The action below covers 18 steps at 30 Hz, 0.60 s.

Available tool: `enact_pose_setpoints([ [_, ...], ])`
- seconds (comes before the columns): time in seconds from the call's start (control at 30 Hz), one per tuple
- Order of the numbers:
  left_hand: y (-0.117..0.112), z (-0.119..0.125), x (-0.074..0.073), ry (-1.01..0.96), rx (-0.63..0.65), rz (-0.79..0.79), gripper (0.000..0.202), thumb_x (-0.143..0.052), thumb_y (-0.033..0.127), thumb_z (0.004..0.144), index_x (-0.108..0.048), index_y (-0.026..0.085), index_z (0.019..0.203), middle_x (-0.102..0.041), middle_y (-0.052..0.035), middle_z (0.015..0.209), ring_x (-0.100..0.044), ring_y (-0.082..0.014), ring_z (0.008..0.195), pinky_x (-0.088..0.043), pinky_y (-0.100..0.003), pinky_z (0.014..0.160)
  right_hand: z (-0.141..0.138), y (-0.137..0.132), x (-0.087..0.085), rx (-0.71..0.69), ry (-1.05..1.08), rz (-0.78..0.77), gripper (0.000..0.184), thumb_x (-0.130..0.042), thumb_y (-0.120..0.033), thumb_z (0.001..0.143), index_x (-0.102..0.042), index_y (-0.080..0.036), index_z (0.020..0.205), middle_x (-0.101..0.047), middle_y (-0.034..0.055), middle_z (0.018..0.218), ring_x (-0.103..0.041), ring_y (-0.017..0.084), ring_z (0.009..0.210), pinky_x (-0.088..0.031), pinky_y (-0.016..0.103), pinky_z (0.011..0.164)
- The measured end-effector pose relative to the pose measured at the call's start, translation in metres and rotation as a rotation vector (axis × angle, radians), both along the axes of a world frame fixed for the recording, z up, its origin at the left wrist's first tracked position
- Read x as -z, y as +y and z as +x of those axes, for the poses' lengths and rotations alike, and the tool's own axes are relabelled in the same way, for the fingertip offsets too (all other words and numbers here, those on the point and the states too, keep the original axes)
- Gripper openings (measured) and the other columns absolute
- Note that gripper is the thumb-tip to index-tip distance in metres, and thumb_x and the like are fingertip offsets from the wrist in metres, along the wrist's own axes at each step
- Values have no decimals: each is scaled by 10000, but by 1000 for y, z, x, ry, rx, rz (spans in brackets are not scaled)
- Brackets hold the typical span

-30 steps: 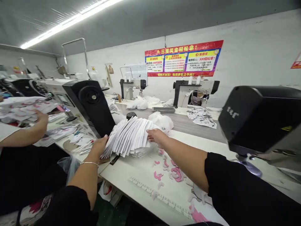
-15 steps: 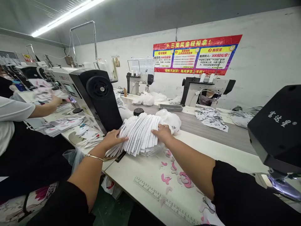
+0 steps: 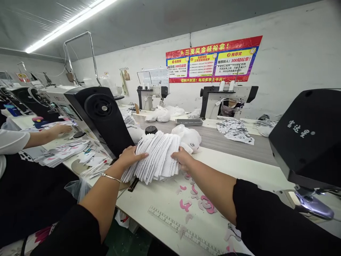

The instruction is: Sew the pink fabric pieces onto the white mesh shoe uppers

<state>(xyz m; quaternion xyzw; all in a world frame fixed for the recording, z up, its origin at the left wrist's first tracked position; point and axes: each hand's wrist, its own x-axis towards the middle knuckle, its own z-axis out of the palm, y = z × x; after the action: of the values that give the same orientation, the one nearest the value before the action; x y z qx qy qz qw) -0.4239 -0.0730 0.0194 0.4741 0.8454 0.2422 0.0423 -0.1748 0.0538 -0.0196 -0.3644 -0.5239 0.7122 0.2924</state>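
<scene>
Between my two hands is a thick, fanned stack of white cut pieces (image 3: 158,156), over the white table. My left hand (image 3: 130,157) grips its left side, thumb laid across the front edges and fingers behind. At the right end, my right hand (image 3: 183,158) pinches the stack with its thumb in front; the other fingers are partly hidden. Pink and white curved scraps (image 3: 206,204) lie on the table below my right forearm. A white plastic bag (image 3: 188,137) sits just behind the stack.
A sewing machine (image 3: 99,113) stands close on my left, and another machine head (image 3: 306,138) on my right. Ruler marks (image 3: 176,224) run along the table's front edge. At the far left, a co-worker's hand (image 3: 62,129) is over printed pieces. More machines (image 3: 226,99) stand behind.
My hands have spread the stack into a more upright, tighter fan, still holding both ends. The view has shifted slightly right. The co-worker's hand has lowered with the pieces toward the table.
</scene>
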Motion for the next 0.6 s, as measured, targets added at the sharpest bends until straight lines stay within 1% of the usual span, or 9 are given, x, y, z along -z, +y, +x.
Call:
enact_pose_setpoints([
  [0.1,7,14,-9,75,22,-67,882,-560,860,602,-665,173,1144,-613,-199,1211,-518,-452,1202,-406,-545,960,5,-1,4,-21,99,-62,513,-628,-103,772,-526,-213,1262,-666,32,1040,-653,187,886,-554,367,794],
  [0.17,12,26,-18,120,23,-86,911,-534,881,609,-646,174,1173,-596,-202,1245,-489,-462,1231,-385,-568,976,9,0,7,-34,149,-96,486,-601,-74,713,-568,-226,1173,-682,12,982,-655,184,890,-545,350,812],
  [0.23,16,38,-25,163,26,-113,948,-518,900,604,-629,166,1193,-583,-206,1277,-475,-463,1248,-384,-570,981,14,1,9,-45,187,-120,480,-587,-77,679,-580,-241,1130,-692,3,977,-656,185,918,-535,342,842],
  [0.3,20,47,-29,190,17,-155,1003,-529,912,580,-610,146,1222,-567,-224,1307,-485,-461,1244,-391,-572,982,17,2,10,-56,208,-130,508,-592,-89,662,-575,-256,1142,-695,-1,1002,-654,186,945,-523,346,879],
  [0.37,21,51,-29,168,-5,-162,1076,-593,905,520,-593,118,1253,-549,-251,1334,-491,-474,1242,-392,-581,991,18,2,8,-71,210,-127,551,-610,-96,650,-574,-270,1171,-690,-1,1029,-648,193,965,-508,363,915],
  [0.4,20,51,-27,126,-12,-136,1104,-643,886,480,-591,104,1258,-546,-263,1339,-488,-486,1248,-390,-581,1001,18,1,6,-81,207,-122,572,-623,-99,645,-574,-275,1186,-687,2,1047,-645,201,976,-501,378,930],
  [0.47,16,48,-22,22,1,-58,1097,-724,826,436,-604,101,1251,-568,-257,1325,-491,-489,1261,-402,-551,1020,15,0,0,-105,200,-109,619,-663,-114,640,-561,-283,1226,-674,16,1099,-640,221,1004,-495,413,949],
  [0.5,14,46,-19,-28,20,-22,1058,-745,796,446,-616,110,1241,-591,-240,1308,-504,-473,1261,-416,-522,1024,12,-1,-3,-117,199,-104,653,-687,-128,640,-542,-287,1256,-664,24,1126,-639,232,1014,-498,431,948],
  [0.6,4,41,-9,-125,73,35,892,-746,726,549,-640,151,1222,-651,-177,1264,-571,-396,1226,-460,-443,1012,2,-7,-11,-176,220,-101,770,-741,-166,640,-458,-308,1342,-645,44,1150,-660,260,987,-536,484,891],
])
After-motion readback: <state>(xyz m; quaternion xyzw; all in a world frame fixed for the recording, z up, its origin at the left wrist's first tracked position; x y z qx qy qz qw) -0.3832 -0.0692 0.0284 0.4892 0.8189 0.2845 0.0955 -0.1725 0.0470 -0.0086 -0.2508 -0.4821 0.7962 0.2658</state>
